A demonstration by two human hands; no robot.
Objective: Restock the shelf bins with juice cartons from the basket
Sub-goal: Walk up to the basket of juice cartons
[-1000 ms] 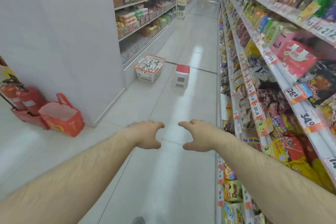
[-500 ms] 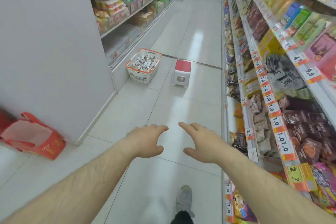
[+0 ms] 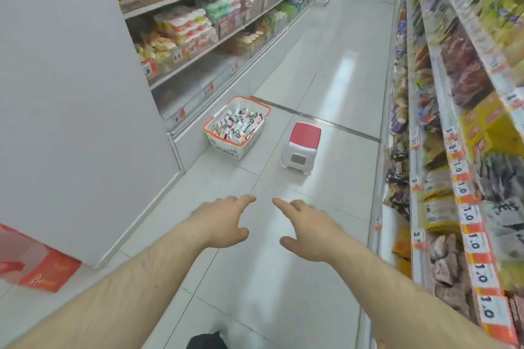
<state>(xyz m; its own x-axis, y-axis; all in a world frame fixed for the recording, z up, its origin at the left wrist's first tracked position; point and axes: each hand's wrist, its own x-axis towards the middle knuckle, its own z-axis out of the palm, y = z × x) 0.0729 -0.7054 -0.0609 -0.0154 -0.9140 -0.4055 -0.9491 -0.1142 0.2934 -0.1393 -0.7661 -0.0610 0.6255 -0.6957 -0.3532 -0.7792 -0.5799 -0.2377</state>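
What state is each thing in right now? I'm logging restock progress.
basket: on the floor by the left shelf, full of cartons, untouched
stool: upright on the floor, right of the basket, apart from it
left hand: open, holding nothing
right hand: open, holding nothing

right shelf rail (image 3: 465, 198): price tags (image 3: 473, 244) read "1.0" repeatedly, one after another | left shelf (image 3: 198, 56): tag (image 3: 177, 57) reads "9.9" (roughly, it's blurred) | red bag (image 3: 42, 272): script lettering, unreadable | carton labels in basket (image 3: 224, 147): too small
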